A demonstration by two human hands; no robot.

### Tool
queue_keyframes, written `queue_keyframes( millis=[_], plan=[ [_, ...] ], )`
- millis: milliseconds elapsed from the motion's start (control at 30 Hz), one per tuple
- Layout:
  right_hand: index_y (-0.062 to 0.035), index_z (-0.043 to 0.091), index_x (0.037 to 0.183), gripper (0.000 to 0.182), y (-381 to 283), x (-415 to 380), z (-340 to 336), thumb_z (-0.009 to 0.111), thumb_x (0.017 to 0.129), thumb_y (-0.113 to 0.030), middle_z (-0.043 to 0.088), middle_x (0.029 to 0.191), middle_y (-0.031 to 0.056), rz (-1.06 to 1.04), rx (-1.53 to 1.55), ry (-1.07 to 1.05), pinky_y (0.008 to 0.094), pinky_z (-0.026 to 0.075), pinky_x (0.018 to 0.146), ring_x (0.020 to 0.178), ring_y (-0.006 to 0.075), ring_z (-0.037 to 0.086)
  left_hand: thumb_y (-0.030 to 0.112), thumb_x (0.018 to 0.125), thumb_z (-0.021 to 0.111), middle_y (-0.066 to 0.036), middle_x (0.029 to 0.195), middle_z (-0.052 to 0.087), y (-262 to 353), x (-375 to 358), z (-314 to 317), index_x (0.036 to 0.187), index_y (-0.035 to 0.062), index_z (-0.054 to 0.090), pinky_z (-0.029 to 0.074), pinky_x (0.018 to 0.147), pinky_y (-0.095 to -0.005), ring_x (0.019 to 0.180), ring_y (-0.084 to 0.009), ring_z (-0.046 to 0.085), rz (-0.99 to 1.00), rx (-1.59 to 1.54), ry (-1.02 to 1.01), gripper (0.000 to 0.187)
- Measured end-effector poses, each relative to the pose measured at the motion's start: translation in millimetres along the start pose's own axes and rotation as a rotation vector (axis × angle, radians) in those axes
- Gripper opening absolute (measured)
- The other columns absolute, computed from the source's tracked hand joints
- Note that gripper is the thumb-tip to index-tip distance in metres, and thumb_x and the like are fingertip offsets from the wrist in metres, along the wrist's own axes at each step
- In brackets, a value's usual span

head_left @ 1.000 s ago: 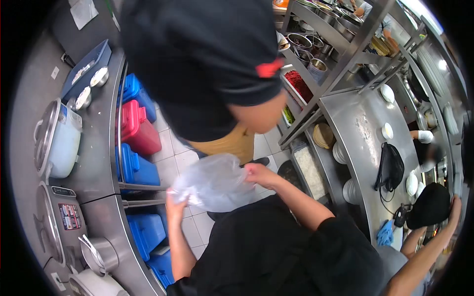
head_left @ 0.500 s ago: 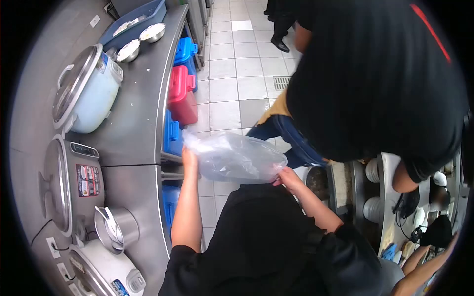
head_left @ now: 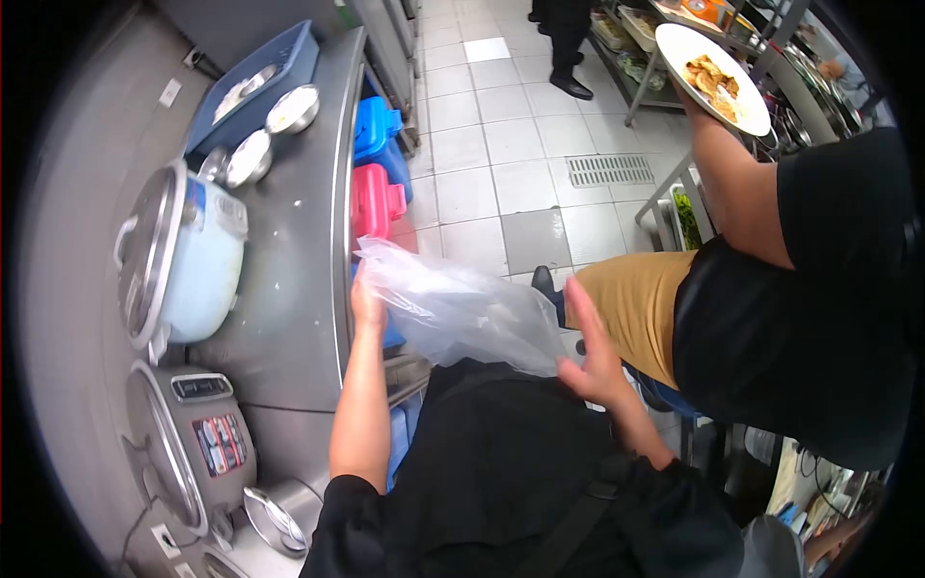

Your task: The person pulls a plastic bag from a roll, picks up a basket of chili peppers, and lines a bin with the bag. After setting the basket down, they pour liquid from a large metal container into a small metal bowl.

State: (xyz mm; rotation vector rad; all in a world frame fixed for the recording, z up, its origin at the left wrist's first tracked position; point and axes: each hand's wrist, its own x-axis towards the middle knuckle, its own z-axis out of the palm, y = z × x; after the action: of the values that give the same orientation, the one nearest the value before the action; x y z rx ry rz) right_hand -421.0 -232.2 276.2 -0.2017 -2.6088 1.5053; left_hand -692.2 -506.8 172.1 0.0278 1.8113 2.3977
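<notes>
A clear plastic bag (head_left: 462, 313) hangs in front of my body, wrinkled and partly puffed out. My left hand (head_left: 368, 306) is closed on its gathered left end, near the counter's edge. At the bag's other end, my right hand (head_left: 595, 361) is spread with the fingers stretched out and nothing gripped. Its palm faces the bag, and the thumb side lies right by the bag's lower right corner.
At left, a steel counter (head_left: 289, 299) holds rice cookers (head_left: 207, 270), a metal pot (head_left: 284, 515), bowls (head_left: 292, 110) and a blue basket (head_left: 306, 53). Lidded bins (head_left: 374, 197) stand underneath. Close at right, a co-worker (head_left: 800, 337) carries a plate of food (head_left: 674, 43).
My right hand has let go of the bag's right end and spread its fingers. The bag has slackened. The co-worker has turned and shifted, and a plate of food now shows.
</notes>
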Motion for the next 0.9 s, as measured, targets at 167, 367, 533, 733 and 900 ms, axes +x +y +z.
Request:
queue_keyframes(
  millis=[167,367,533,733,900],
  plan=[
    [0.0041,0.025,0.143,0.086,9.8,108.0,24.6,0.071,0.078,-0.029,0.034,0.144,0.0251,-0.091,0.002,0.021,0.0373,0.03,0.109,0.135,0.0343,0.034,0.024,0.098,0.047,-0.011,0.112,0.063,20.3,41.0,48.0,0.122,-0.0015,0.057,0.048,0.09,-0.0335,0.1,-0.0197,0.061,-0.086,-0.12,-0.264,0.036],
    [0.0004,0.052,0.125,0.058,35.8,140.2,38.0,0.072,0.081,-0.032,0.061,0.117,0.0154,0.266,0.382,-0.195,0.0332,0.044,0.092,0.108,0.0238,0.057,0.026,0.099,0.041,-0.011,0.116,0.061,53.1,113.4,90.6,0.126,-0.0003,0.055,0.047,0.089,-0.0309,0.101,-0.0176,0.059,0.132,0.173,-0.437,0.04],
    [-0.0094,0.061,0.106,0.022,72.7,99.2,21.9,0.064,0.089,-0.023,0.054,0.076,-0.0041,0.512,1.03,0.727,0.0216,0.037,0.052,0.057,0.0056,0.044,0.029,0.093,0.045,-0.012,0.096,0.067,70.8,221.2,-7.3,0.113,-0.0002,0.062,0.052,0.076,-0.0295,0.086,-0.0191,0.064,0.141,0.382,-0.168,0.039],
    [-0.0058,0.062,0.111,0.035,30.3,100.4,29.1,0.057,0.094,-0.036,0.045,0.067,-0.0036,0.469,1.154,0.7,0.0217,0.034,0.05,0.057,0.0062,0.041,0.012,0.078,0.067,-0.017,0.133,0.051,174.1,204.5,-9.0,0.134,0.0003,0.045,0.035,0.105,-0.0361,0.125,-0.0267,0.047,0.441,1.273,-0.402,0.061],
    [-0.0052,0.062,0.115,0.039,-3.1,123.8,59.2,0.054,0.095,-0.039,0.037,0.061,-0.0066,0.541,1.024,0.502,0.0202,0.029,0.048,0.053,0.0049,0.034,0.015,0.077,0.068,-0.017,0.14,0.045,215.9,172.0,89.8,0.137,0.0028,0.044,0.029,0.11,-0.0358,0.133,-0.026,0.039,0.628,0.601,-0.719,0.066]
  ],
)
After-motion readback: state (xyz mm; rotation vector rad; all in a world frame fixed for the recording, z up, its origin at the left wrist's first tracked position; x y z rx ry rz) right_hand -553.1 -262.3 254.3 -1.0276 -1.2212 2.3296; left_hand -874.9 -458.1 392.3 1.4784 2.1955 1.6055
